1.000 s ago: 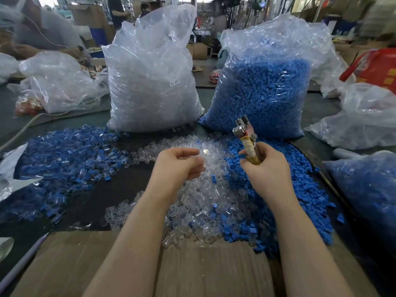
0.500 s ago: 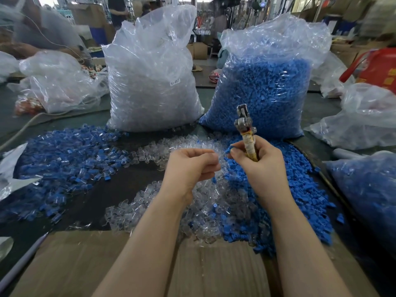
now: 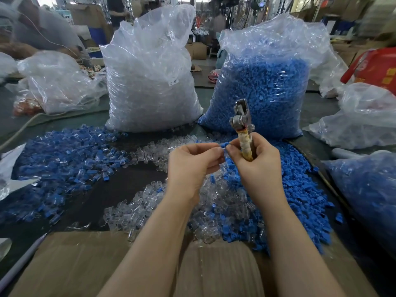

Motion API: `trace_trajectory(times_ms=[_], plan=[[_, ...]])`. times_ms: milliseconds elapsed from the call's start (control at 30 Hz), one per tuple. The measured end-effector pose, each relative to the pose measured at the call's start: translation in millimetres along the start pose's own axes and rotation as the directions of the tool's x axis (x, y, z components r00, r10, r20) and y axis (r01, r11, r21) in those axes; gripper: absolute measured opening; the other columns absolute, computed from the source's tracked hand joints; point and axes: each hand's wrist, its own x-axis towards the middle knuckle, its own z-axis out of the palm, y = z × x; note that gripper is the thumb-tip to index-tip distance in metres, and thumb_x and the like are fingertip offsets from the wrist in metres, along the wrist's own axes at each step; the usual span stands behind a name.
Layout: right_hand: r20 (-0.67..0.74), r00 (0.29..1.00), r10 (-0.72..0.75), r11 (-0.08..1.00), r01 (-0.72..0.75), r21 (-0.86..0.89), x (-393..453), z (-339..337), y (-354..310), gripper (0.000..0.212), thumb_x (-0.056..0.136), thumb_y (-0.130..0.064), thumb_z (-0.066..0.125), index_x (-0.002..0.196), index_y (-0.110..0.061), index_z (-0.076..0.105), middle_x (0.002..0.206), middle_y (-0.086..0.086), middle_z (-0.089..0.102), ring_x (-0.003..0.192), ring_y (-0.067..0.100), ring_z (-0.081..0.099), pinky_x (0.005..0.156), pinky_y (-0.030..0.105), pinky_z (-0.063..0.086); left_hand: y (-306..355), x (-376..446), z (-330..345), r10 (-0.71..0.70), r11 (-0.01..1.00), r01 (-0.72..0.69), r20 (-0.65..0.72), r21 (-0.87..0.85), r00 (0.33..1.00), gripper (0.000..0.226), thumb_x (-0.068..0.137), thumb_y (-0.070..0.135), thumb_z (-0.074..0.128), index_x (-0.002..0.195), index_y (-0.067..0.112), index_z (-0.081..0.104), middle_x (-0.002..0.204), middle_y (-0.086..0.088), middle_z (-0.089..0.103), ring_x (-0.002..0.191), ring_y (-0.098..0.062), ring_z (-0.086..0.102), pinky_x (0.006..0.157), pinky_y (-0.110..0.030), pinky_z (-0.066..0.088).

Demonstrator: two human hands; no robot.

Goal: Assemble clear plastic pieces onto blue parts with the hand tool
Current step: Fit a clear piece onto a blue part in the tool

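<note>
On your far left lies a heap of joined pieces [image 3: 62,159], with the clear pile [image 3: 214,202] nearer the middle. Your left hand [image 3: 192,166] curls its fingers, pinching a blue part [image 3: 224,145] together with your right hand [image 3: 257,166], which also grips the hand tool [image 3: 243,127] upright. Loose blue parts [image 3: 300,189] spread to the right.

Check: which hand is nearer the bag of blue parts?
Right. The right hand holds the hand tool just in front of the bag of blue parts; the left hand sits further left.
</note>
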Motion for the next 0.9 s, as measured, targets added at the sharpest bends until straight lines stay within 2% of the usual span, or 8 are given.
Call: trace_trajectory(times_ms=[200,333,467,533,733,900], plan=[[-0.018,1.000,0.002,1.000,-0.001,0.023,-1.0,3.7,-0.5,0.019,0.087,-0.026,0.069,0.082,-0.011,0.060,0.068,0.008,0.059,0.066,0.032,0.055,0.061,0.053,0.049,0.2,-2.5,4.1,0.083,0.996,-0.083,-0.016,0.022,0.996,0.006,0.082,0.002,0.075,0.084,0.007,0.075,0.078,-0.009,0.076,0.077,-0.021,0.075,0.069,-0.026,0.061],[-0.007,1.000,0.007,1.000,-0.007,0.003,-1.1,4.4,-1.9,0.018,0.088,-0.026,0.069,0.083,-0.010,0.061,0.069,0.008,0.060,0.065,0.032,0.055,0.060,0.053,0.049,-1.6,-2.8,4.5,0.162,0.984,-0.157,-0.054,0.087,0.985,0.009,0.081,0.003,0.077,0.081,0.012,0.076,0.075,-0.005,0.076,0.075,-0.020,0.074,0.067,-0.024,0.059],[0.013,1.000,0.020,1.000,-0.020,-0.006,-0.5,5.9,-2.6,0.008,0.089,-0.023,0.068,0.083,-0.018,0.064,0.061,-0.008,0.058,0.054,0.007,0.047,0.053,0.039,0.045,-4.5,-0.4,4.5,0.242,0.955,-0.221,-0.092,0.196,0.966,0.011,0.079,0.007,0.079,0.078,0.018,0.077,0.074,0.000,0.075,0.075,-0.019,0.073,0.073,-0.033,0.061],[0.026,0.999,0.036,0.999,-0.035,-0.012,0.0,6.5,-2.4,0.008,0.089,-0.023,0.068,0.082,-0.020,0.065,0.059,-0.012,0.056,0.052,0.005,0.045,0.053,0.034,0.042,-5.6,-0.2,4.7,0.276,0.940,-0.248,-0.100,0.233,0.956,0.011,0.079,0.008,0.080,0.078,0.019,0.077,0.074,0.001,0.075,0.074,-0.017,0.072,0.074,-0.034,0.061],[0.025,0.997,0.071,0.997,-0.070,-0.038,-0.5,7.7,-3.4,0.011,0.088,-0.025,0.068,0.081,-0.016,0.065,0.059,-0.006,0.054,0.054,0.012,0.044,0.055,0.041,0.044,-6.1,-2.2,6.2,0.324,0.917,-0.284,-0.105,0.281,0.940,0.005,0.080,0.012,0.079,0.082,0.017,0.078,0.074,0.004,0.075,0.073,-0.012,0.071,0.073,-0.033,0.061],[0.052,0.996,0.077,0.997,-0.075,-0.032,0.1,6.5,-5.8,0.009,0.087,-0.025,0.066,0.080,-0.021,0.064,0.058,-0.007,0.054,0.053,0.011,0.043,0.054,0.041,0.043,-7.0,-2.0,4.8,0.326,0.915,-0.283,-0.113,0.287,0.939,0.005,0.081,0.010,0.079,0.082,0.015,0.077,0.074,0.003,0.075,0.073,-0.012,0.071,0.074,-0.033,0.061]])
